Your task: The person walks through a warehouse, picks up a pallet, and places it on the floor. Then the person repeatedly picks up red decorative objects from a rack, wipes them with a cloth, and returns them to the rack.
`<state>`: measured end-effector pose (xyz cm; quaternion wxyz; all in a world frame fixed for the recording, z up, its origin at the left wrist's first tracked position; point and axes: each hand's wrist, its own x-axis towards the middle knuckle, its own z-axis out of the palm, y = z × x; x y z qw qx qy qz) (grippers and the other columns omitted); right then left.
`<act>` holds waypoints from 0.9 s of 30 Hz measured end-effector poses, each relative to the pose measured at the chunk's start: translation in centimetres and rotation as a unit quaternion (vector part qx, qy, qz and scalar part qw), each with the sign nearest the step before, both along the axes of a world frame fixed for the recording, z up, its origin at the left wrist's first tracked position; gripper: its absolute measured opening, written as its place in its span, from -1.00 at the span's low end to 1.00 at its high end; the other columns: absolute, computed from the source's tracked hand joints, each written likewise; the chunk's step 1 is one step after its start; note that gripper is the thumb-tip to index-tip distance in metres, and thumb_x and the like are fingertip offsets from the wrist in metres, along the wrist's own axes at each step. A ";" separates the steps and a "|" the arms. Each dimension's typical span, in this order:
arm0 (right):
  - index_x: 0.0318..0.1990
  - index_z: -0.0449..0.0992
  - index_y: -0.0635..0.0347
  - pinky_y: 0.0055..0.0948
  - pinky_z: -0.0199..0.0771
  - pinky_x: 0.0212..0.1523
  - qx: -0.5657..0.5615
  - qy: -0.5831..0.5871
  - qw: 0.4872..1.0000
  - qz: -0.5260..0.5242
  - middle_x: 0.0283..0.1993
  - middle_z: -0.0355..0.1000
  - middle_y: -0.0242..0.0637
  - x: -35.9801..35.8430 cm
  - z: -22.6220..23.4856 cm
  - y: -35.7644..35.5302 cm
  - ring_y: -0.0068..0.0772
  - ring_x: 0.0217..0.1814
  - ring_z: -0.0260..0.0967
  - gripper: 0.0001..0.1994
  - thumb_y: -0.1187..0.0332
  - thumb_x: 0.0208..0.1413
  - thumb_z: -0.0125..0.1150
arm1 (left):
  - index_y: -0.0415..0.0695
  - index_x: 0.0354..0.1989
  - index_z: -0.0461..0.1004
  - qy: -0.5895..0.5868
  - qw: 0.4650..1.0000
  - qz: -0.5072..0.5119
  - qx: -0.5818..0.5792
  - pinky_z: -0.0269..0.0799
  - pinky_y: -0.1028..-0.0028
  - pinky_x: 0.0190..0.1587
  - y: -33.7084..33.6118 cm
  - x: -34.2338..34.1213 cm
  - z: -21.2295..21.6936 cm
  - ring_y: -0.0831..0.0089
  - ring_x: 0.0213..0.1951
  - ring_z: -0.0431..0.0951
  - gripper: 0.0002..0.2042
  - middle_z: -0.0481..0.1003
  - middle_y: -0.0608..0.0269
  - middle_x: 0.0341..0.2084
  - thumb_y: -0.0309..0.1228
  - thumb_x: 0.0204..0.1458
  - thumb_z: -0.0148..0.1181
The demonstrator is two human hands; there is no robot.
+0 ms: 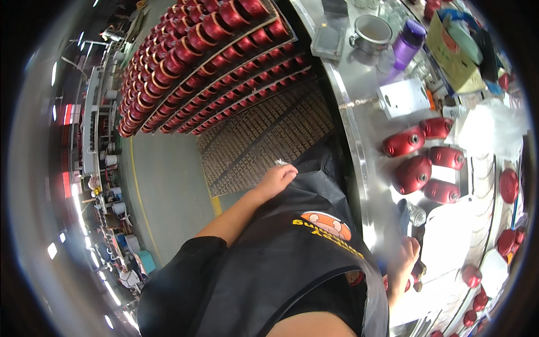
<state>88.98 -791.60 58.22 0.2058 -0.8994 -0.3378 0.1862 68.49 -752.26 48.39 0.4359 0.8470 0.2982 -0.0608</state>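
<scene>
Your left hand [281, 178] curls by a white scrap [280, 162], your right hand [405, 257] over the desk [368, 132] — whether either grips, I can't tell. The red bottles [413, 174] farther up the desk look stiff, probably slick; cup their rounded bodies.

Shiny metal bench [355, 115], pale round pot [373, 32] near its far end, purple bottle [407, 48] beside the pot, five rounded red vessels [403, 142] with dark-ringed necks clustered nearer.
</scene>
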 end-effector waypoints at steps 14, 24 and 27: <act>0.17 0.26 0.41 -0.10 0.36 0.17 0.485 0.428 0.708 -0.284 0.12 0.36 0.01 1.8 -5.3 10.3 -0.06 0.13 0.36 -0.24 -0.11 0.05 0.25 | -0.16 -0.17 0.53 -0.332 0.927 0.169 0.051 0.44 0.58 -0.19 34.6 21.6 15.9 0.62 -0.26 0.50 -0.79 0.55 0.33 -0.25 -0.30 0.23 0.05; 0.40 -0.08 0.37 -0.17 0.04 0.37 0.548 0.393 0.720 -0.162 0.35 0.13 0.00 15.4 1.0 36.6 -0.08 0.38 0.12 -0.09 0.39 -0.08 0.36 | -0.22 -0.56 0.32 -0.380 0.915 0.125 0.052 0.18 0.52 -0.64 60.5 34.5 20.8 0.53 -0.67 0.25 -0.85 0.31 0.28 -0.68 -0.51 0.03 -0.08; 0.36 0.01 0.38 -0.27 -0.02 0.39 0.457 0.303 0.802 -0.235 0.36 0.12 -0.08 19.4 -3.0 44.1 -0.22 0.41 0.06 -0.29 0.62 0.02 0.11 | -0.26 -0.39 0.41 -0.354 0.924 0.108 0.097 0.28 0.56 -0.61 61.0 34.9 21.3 0.54 -0.62 0.33 -0.85 0.42 0.27 -0.59 -0.46 0.12 -0.06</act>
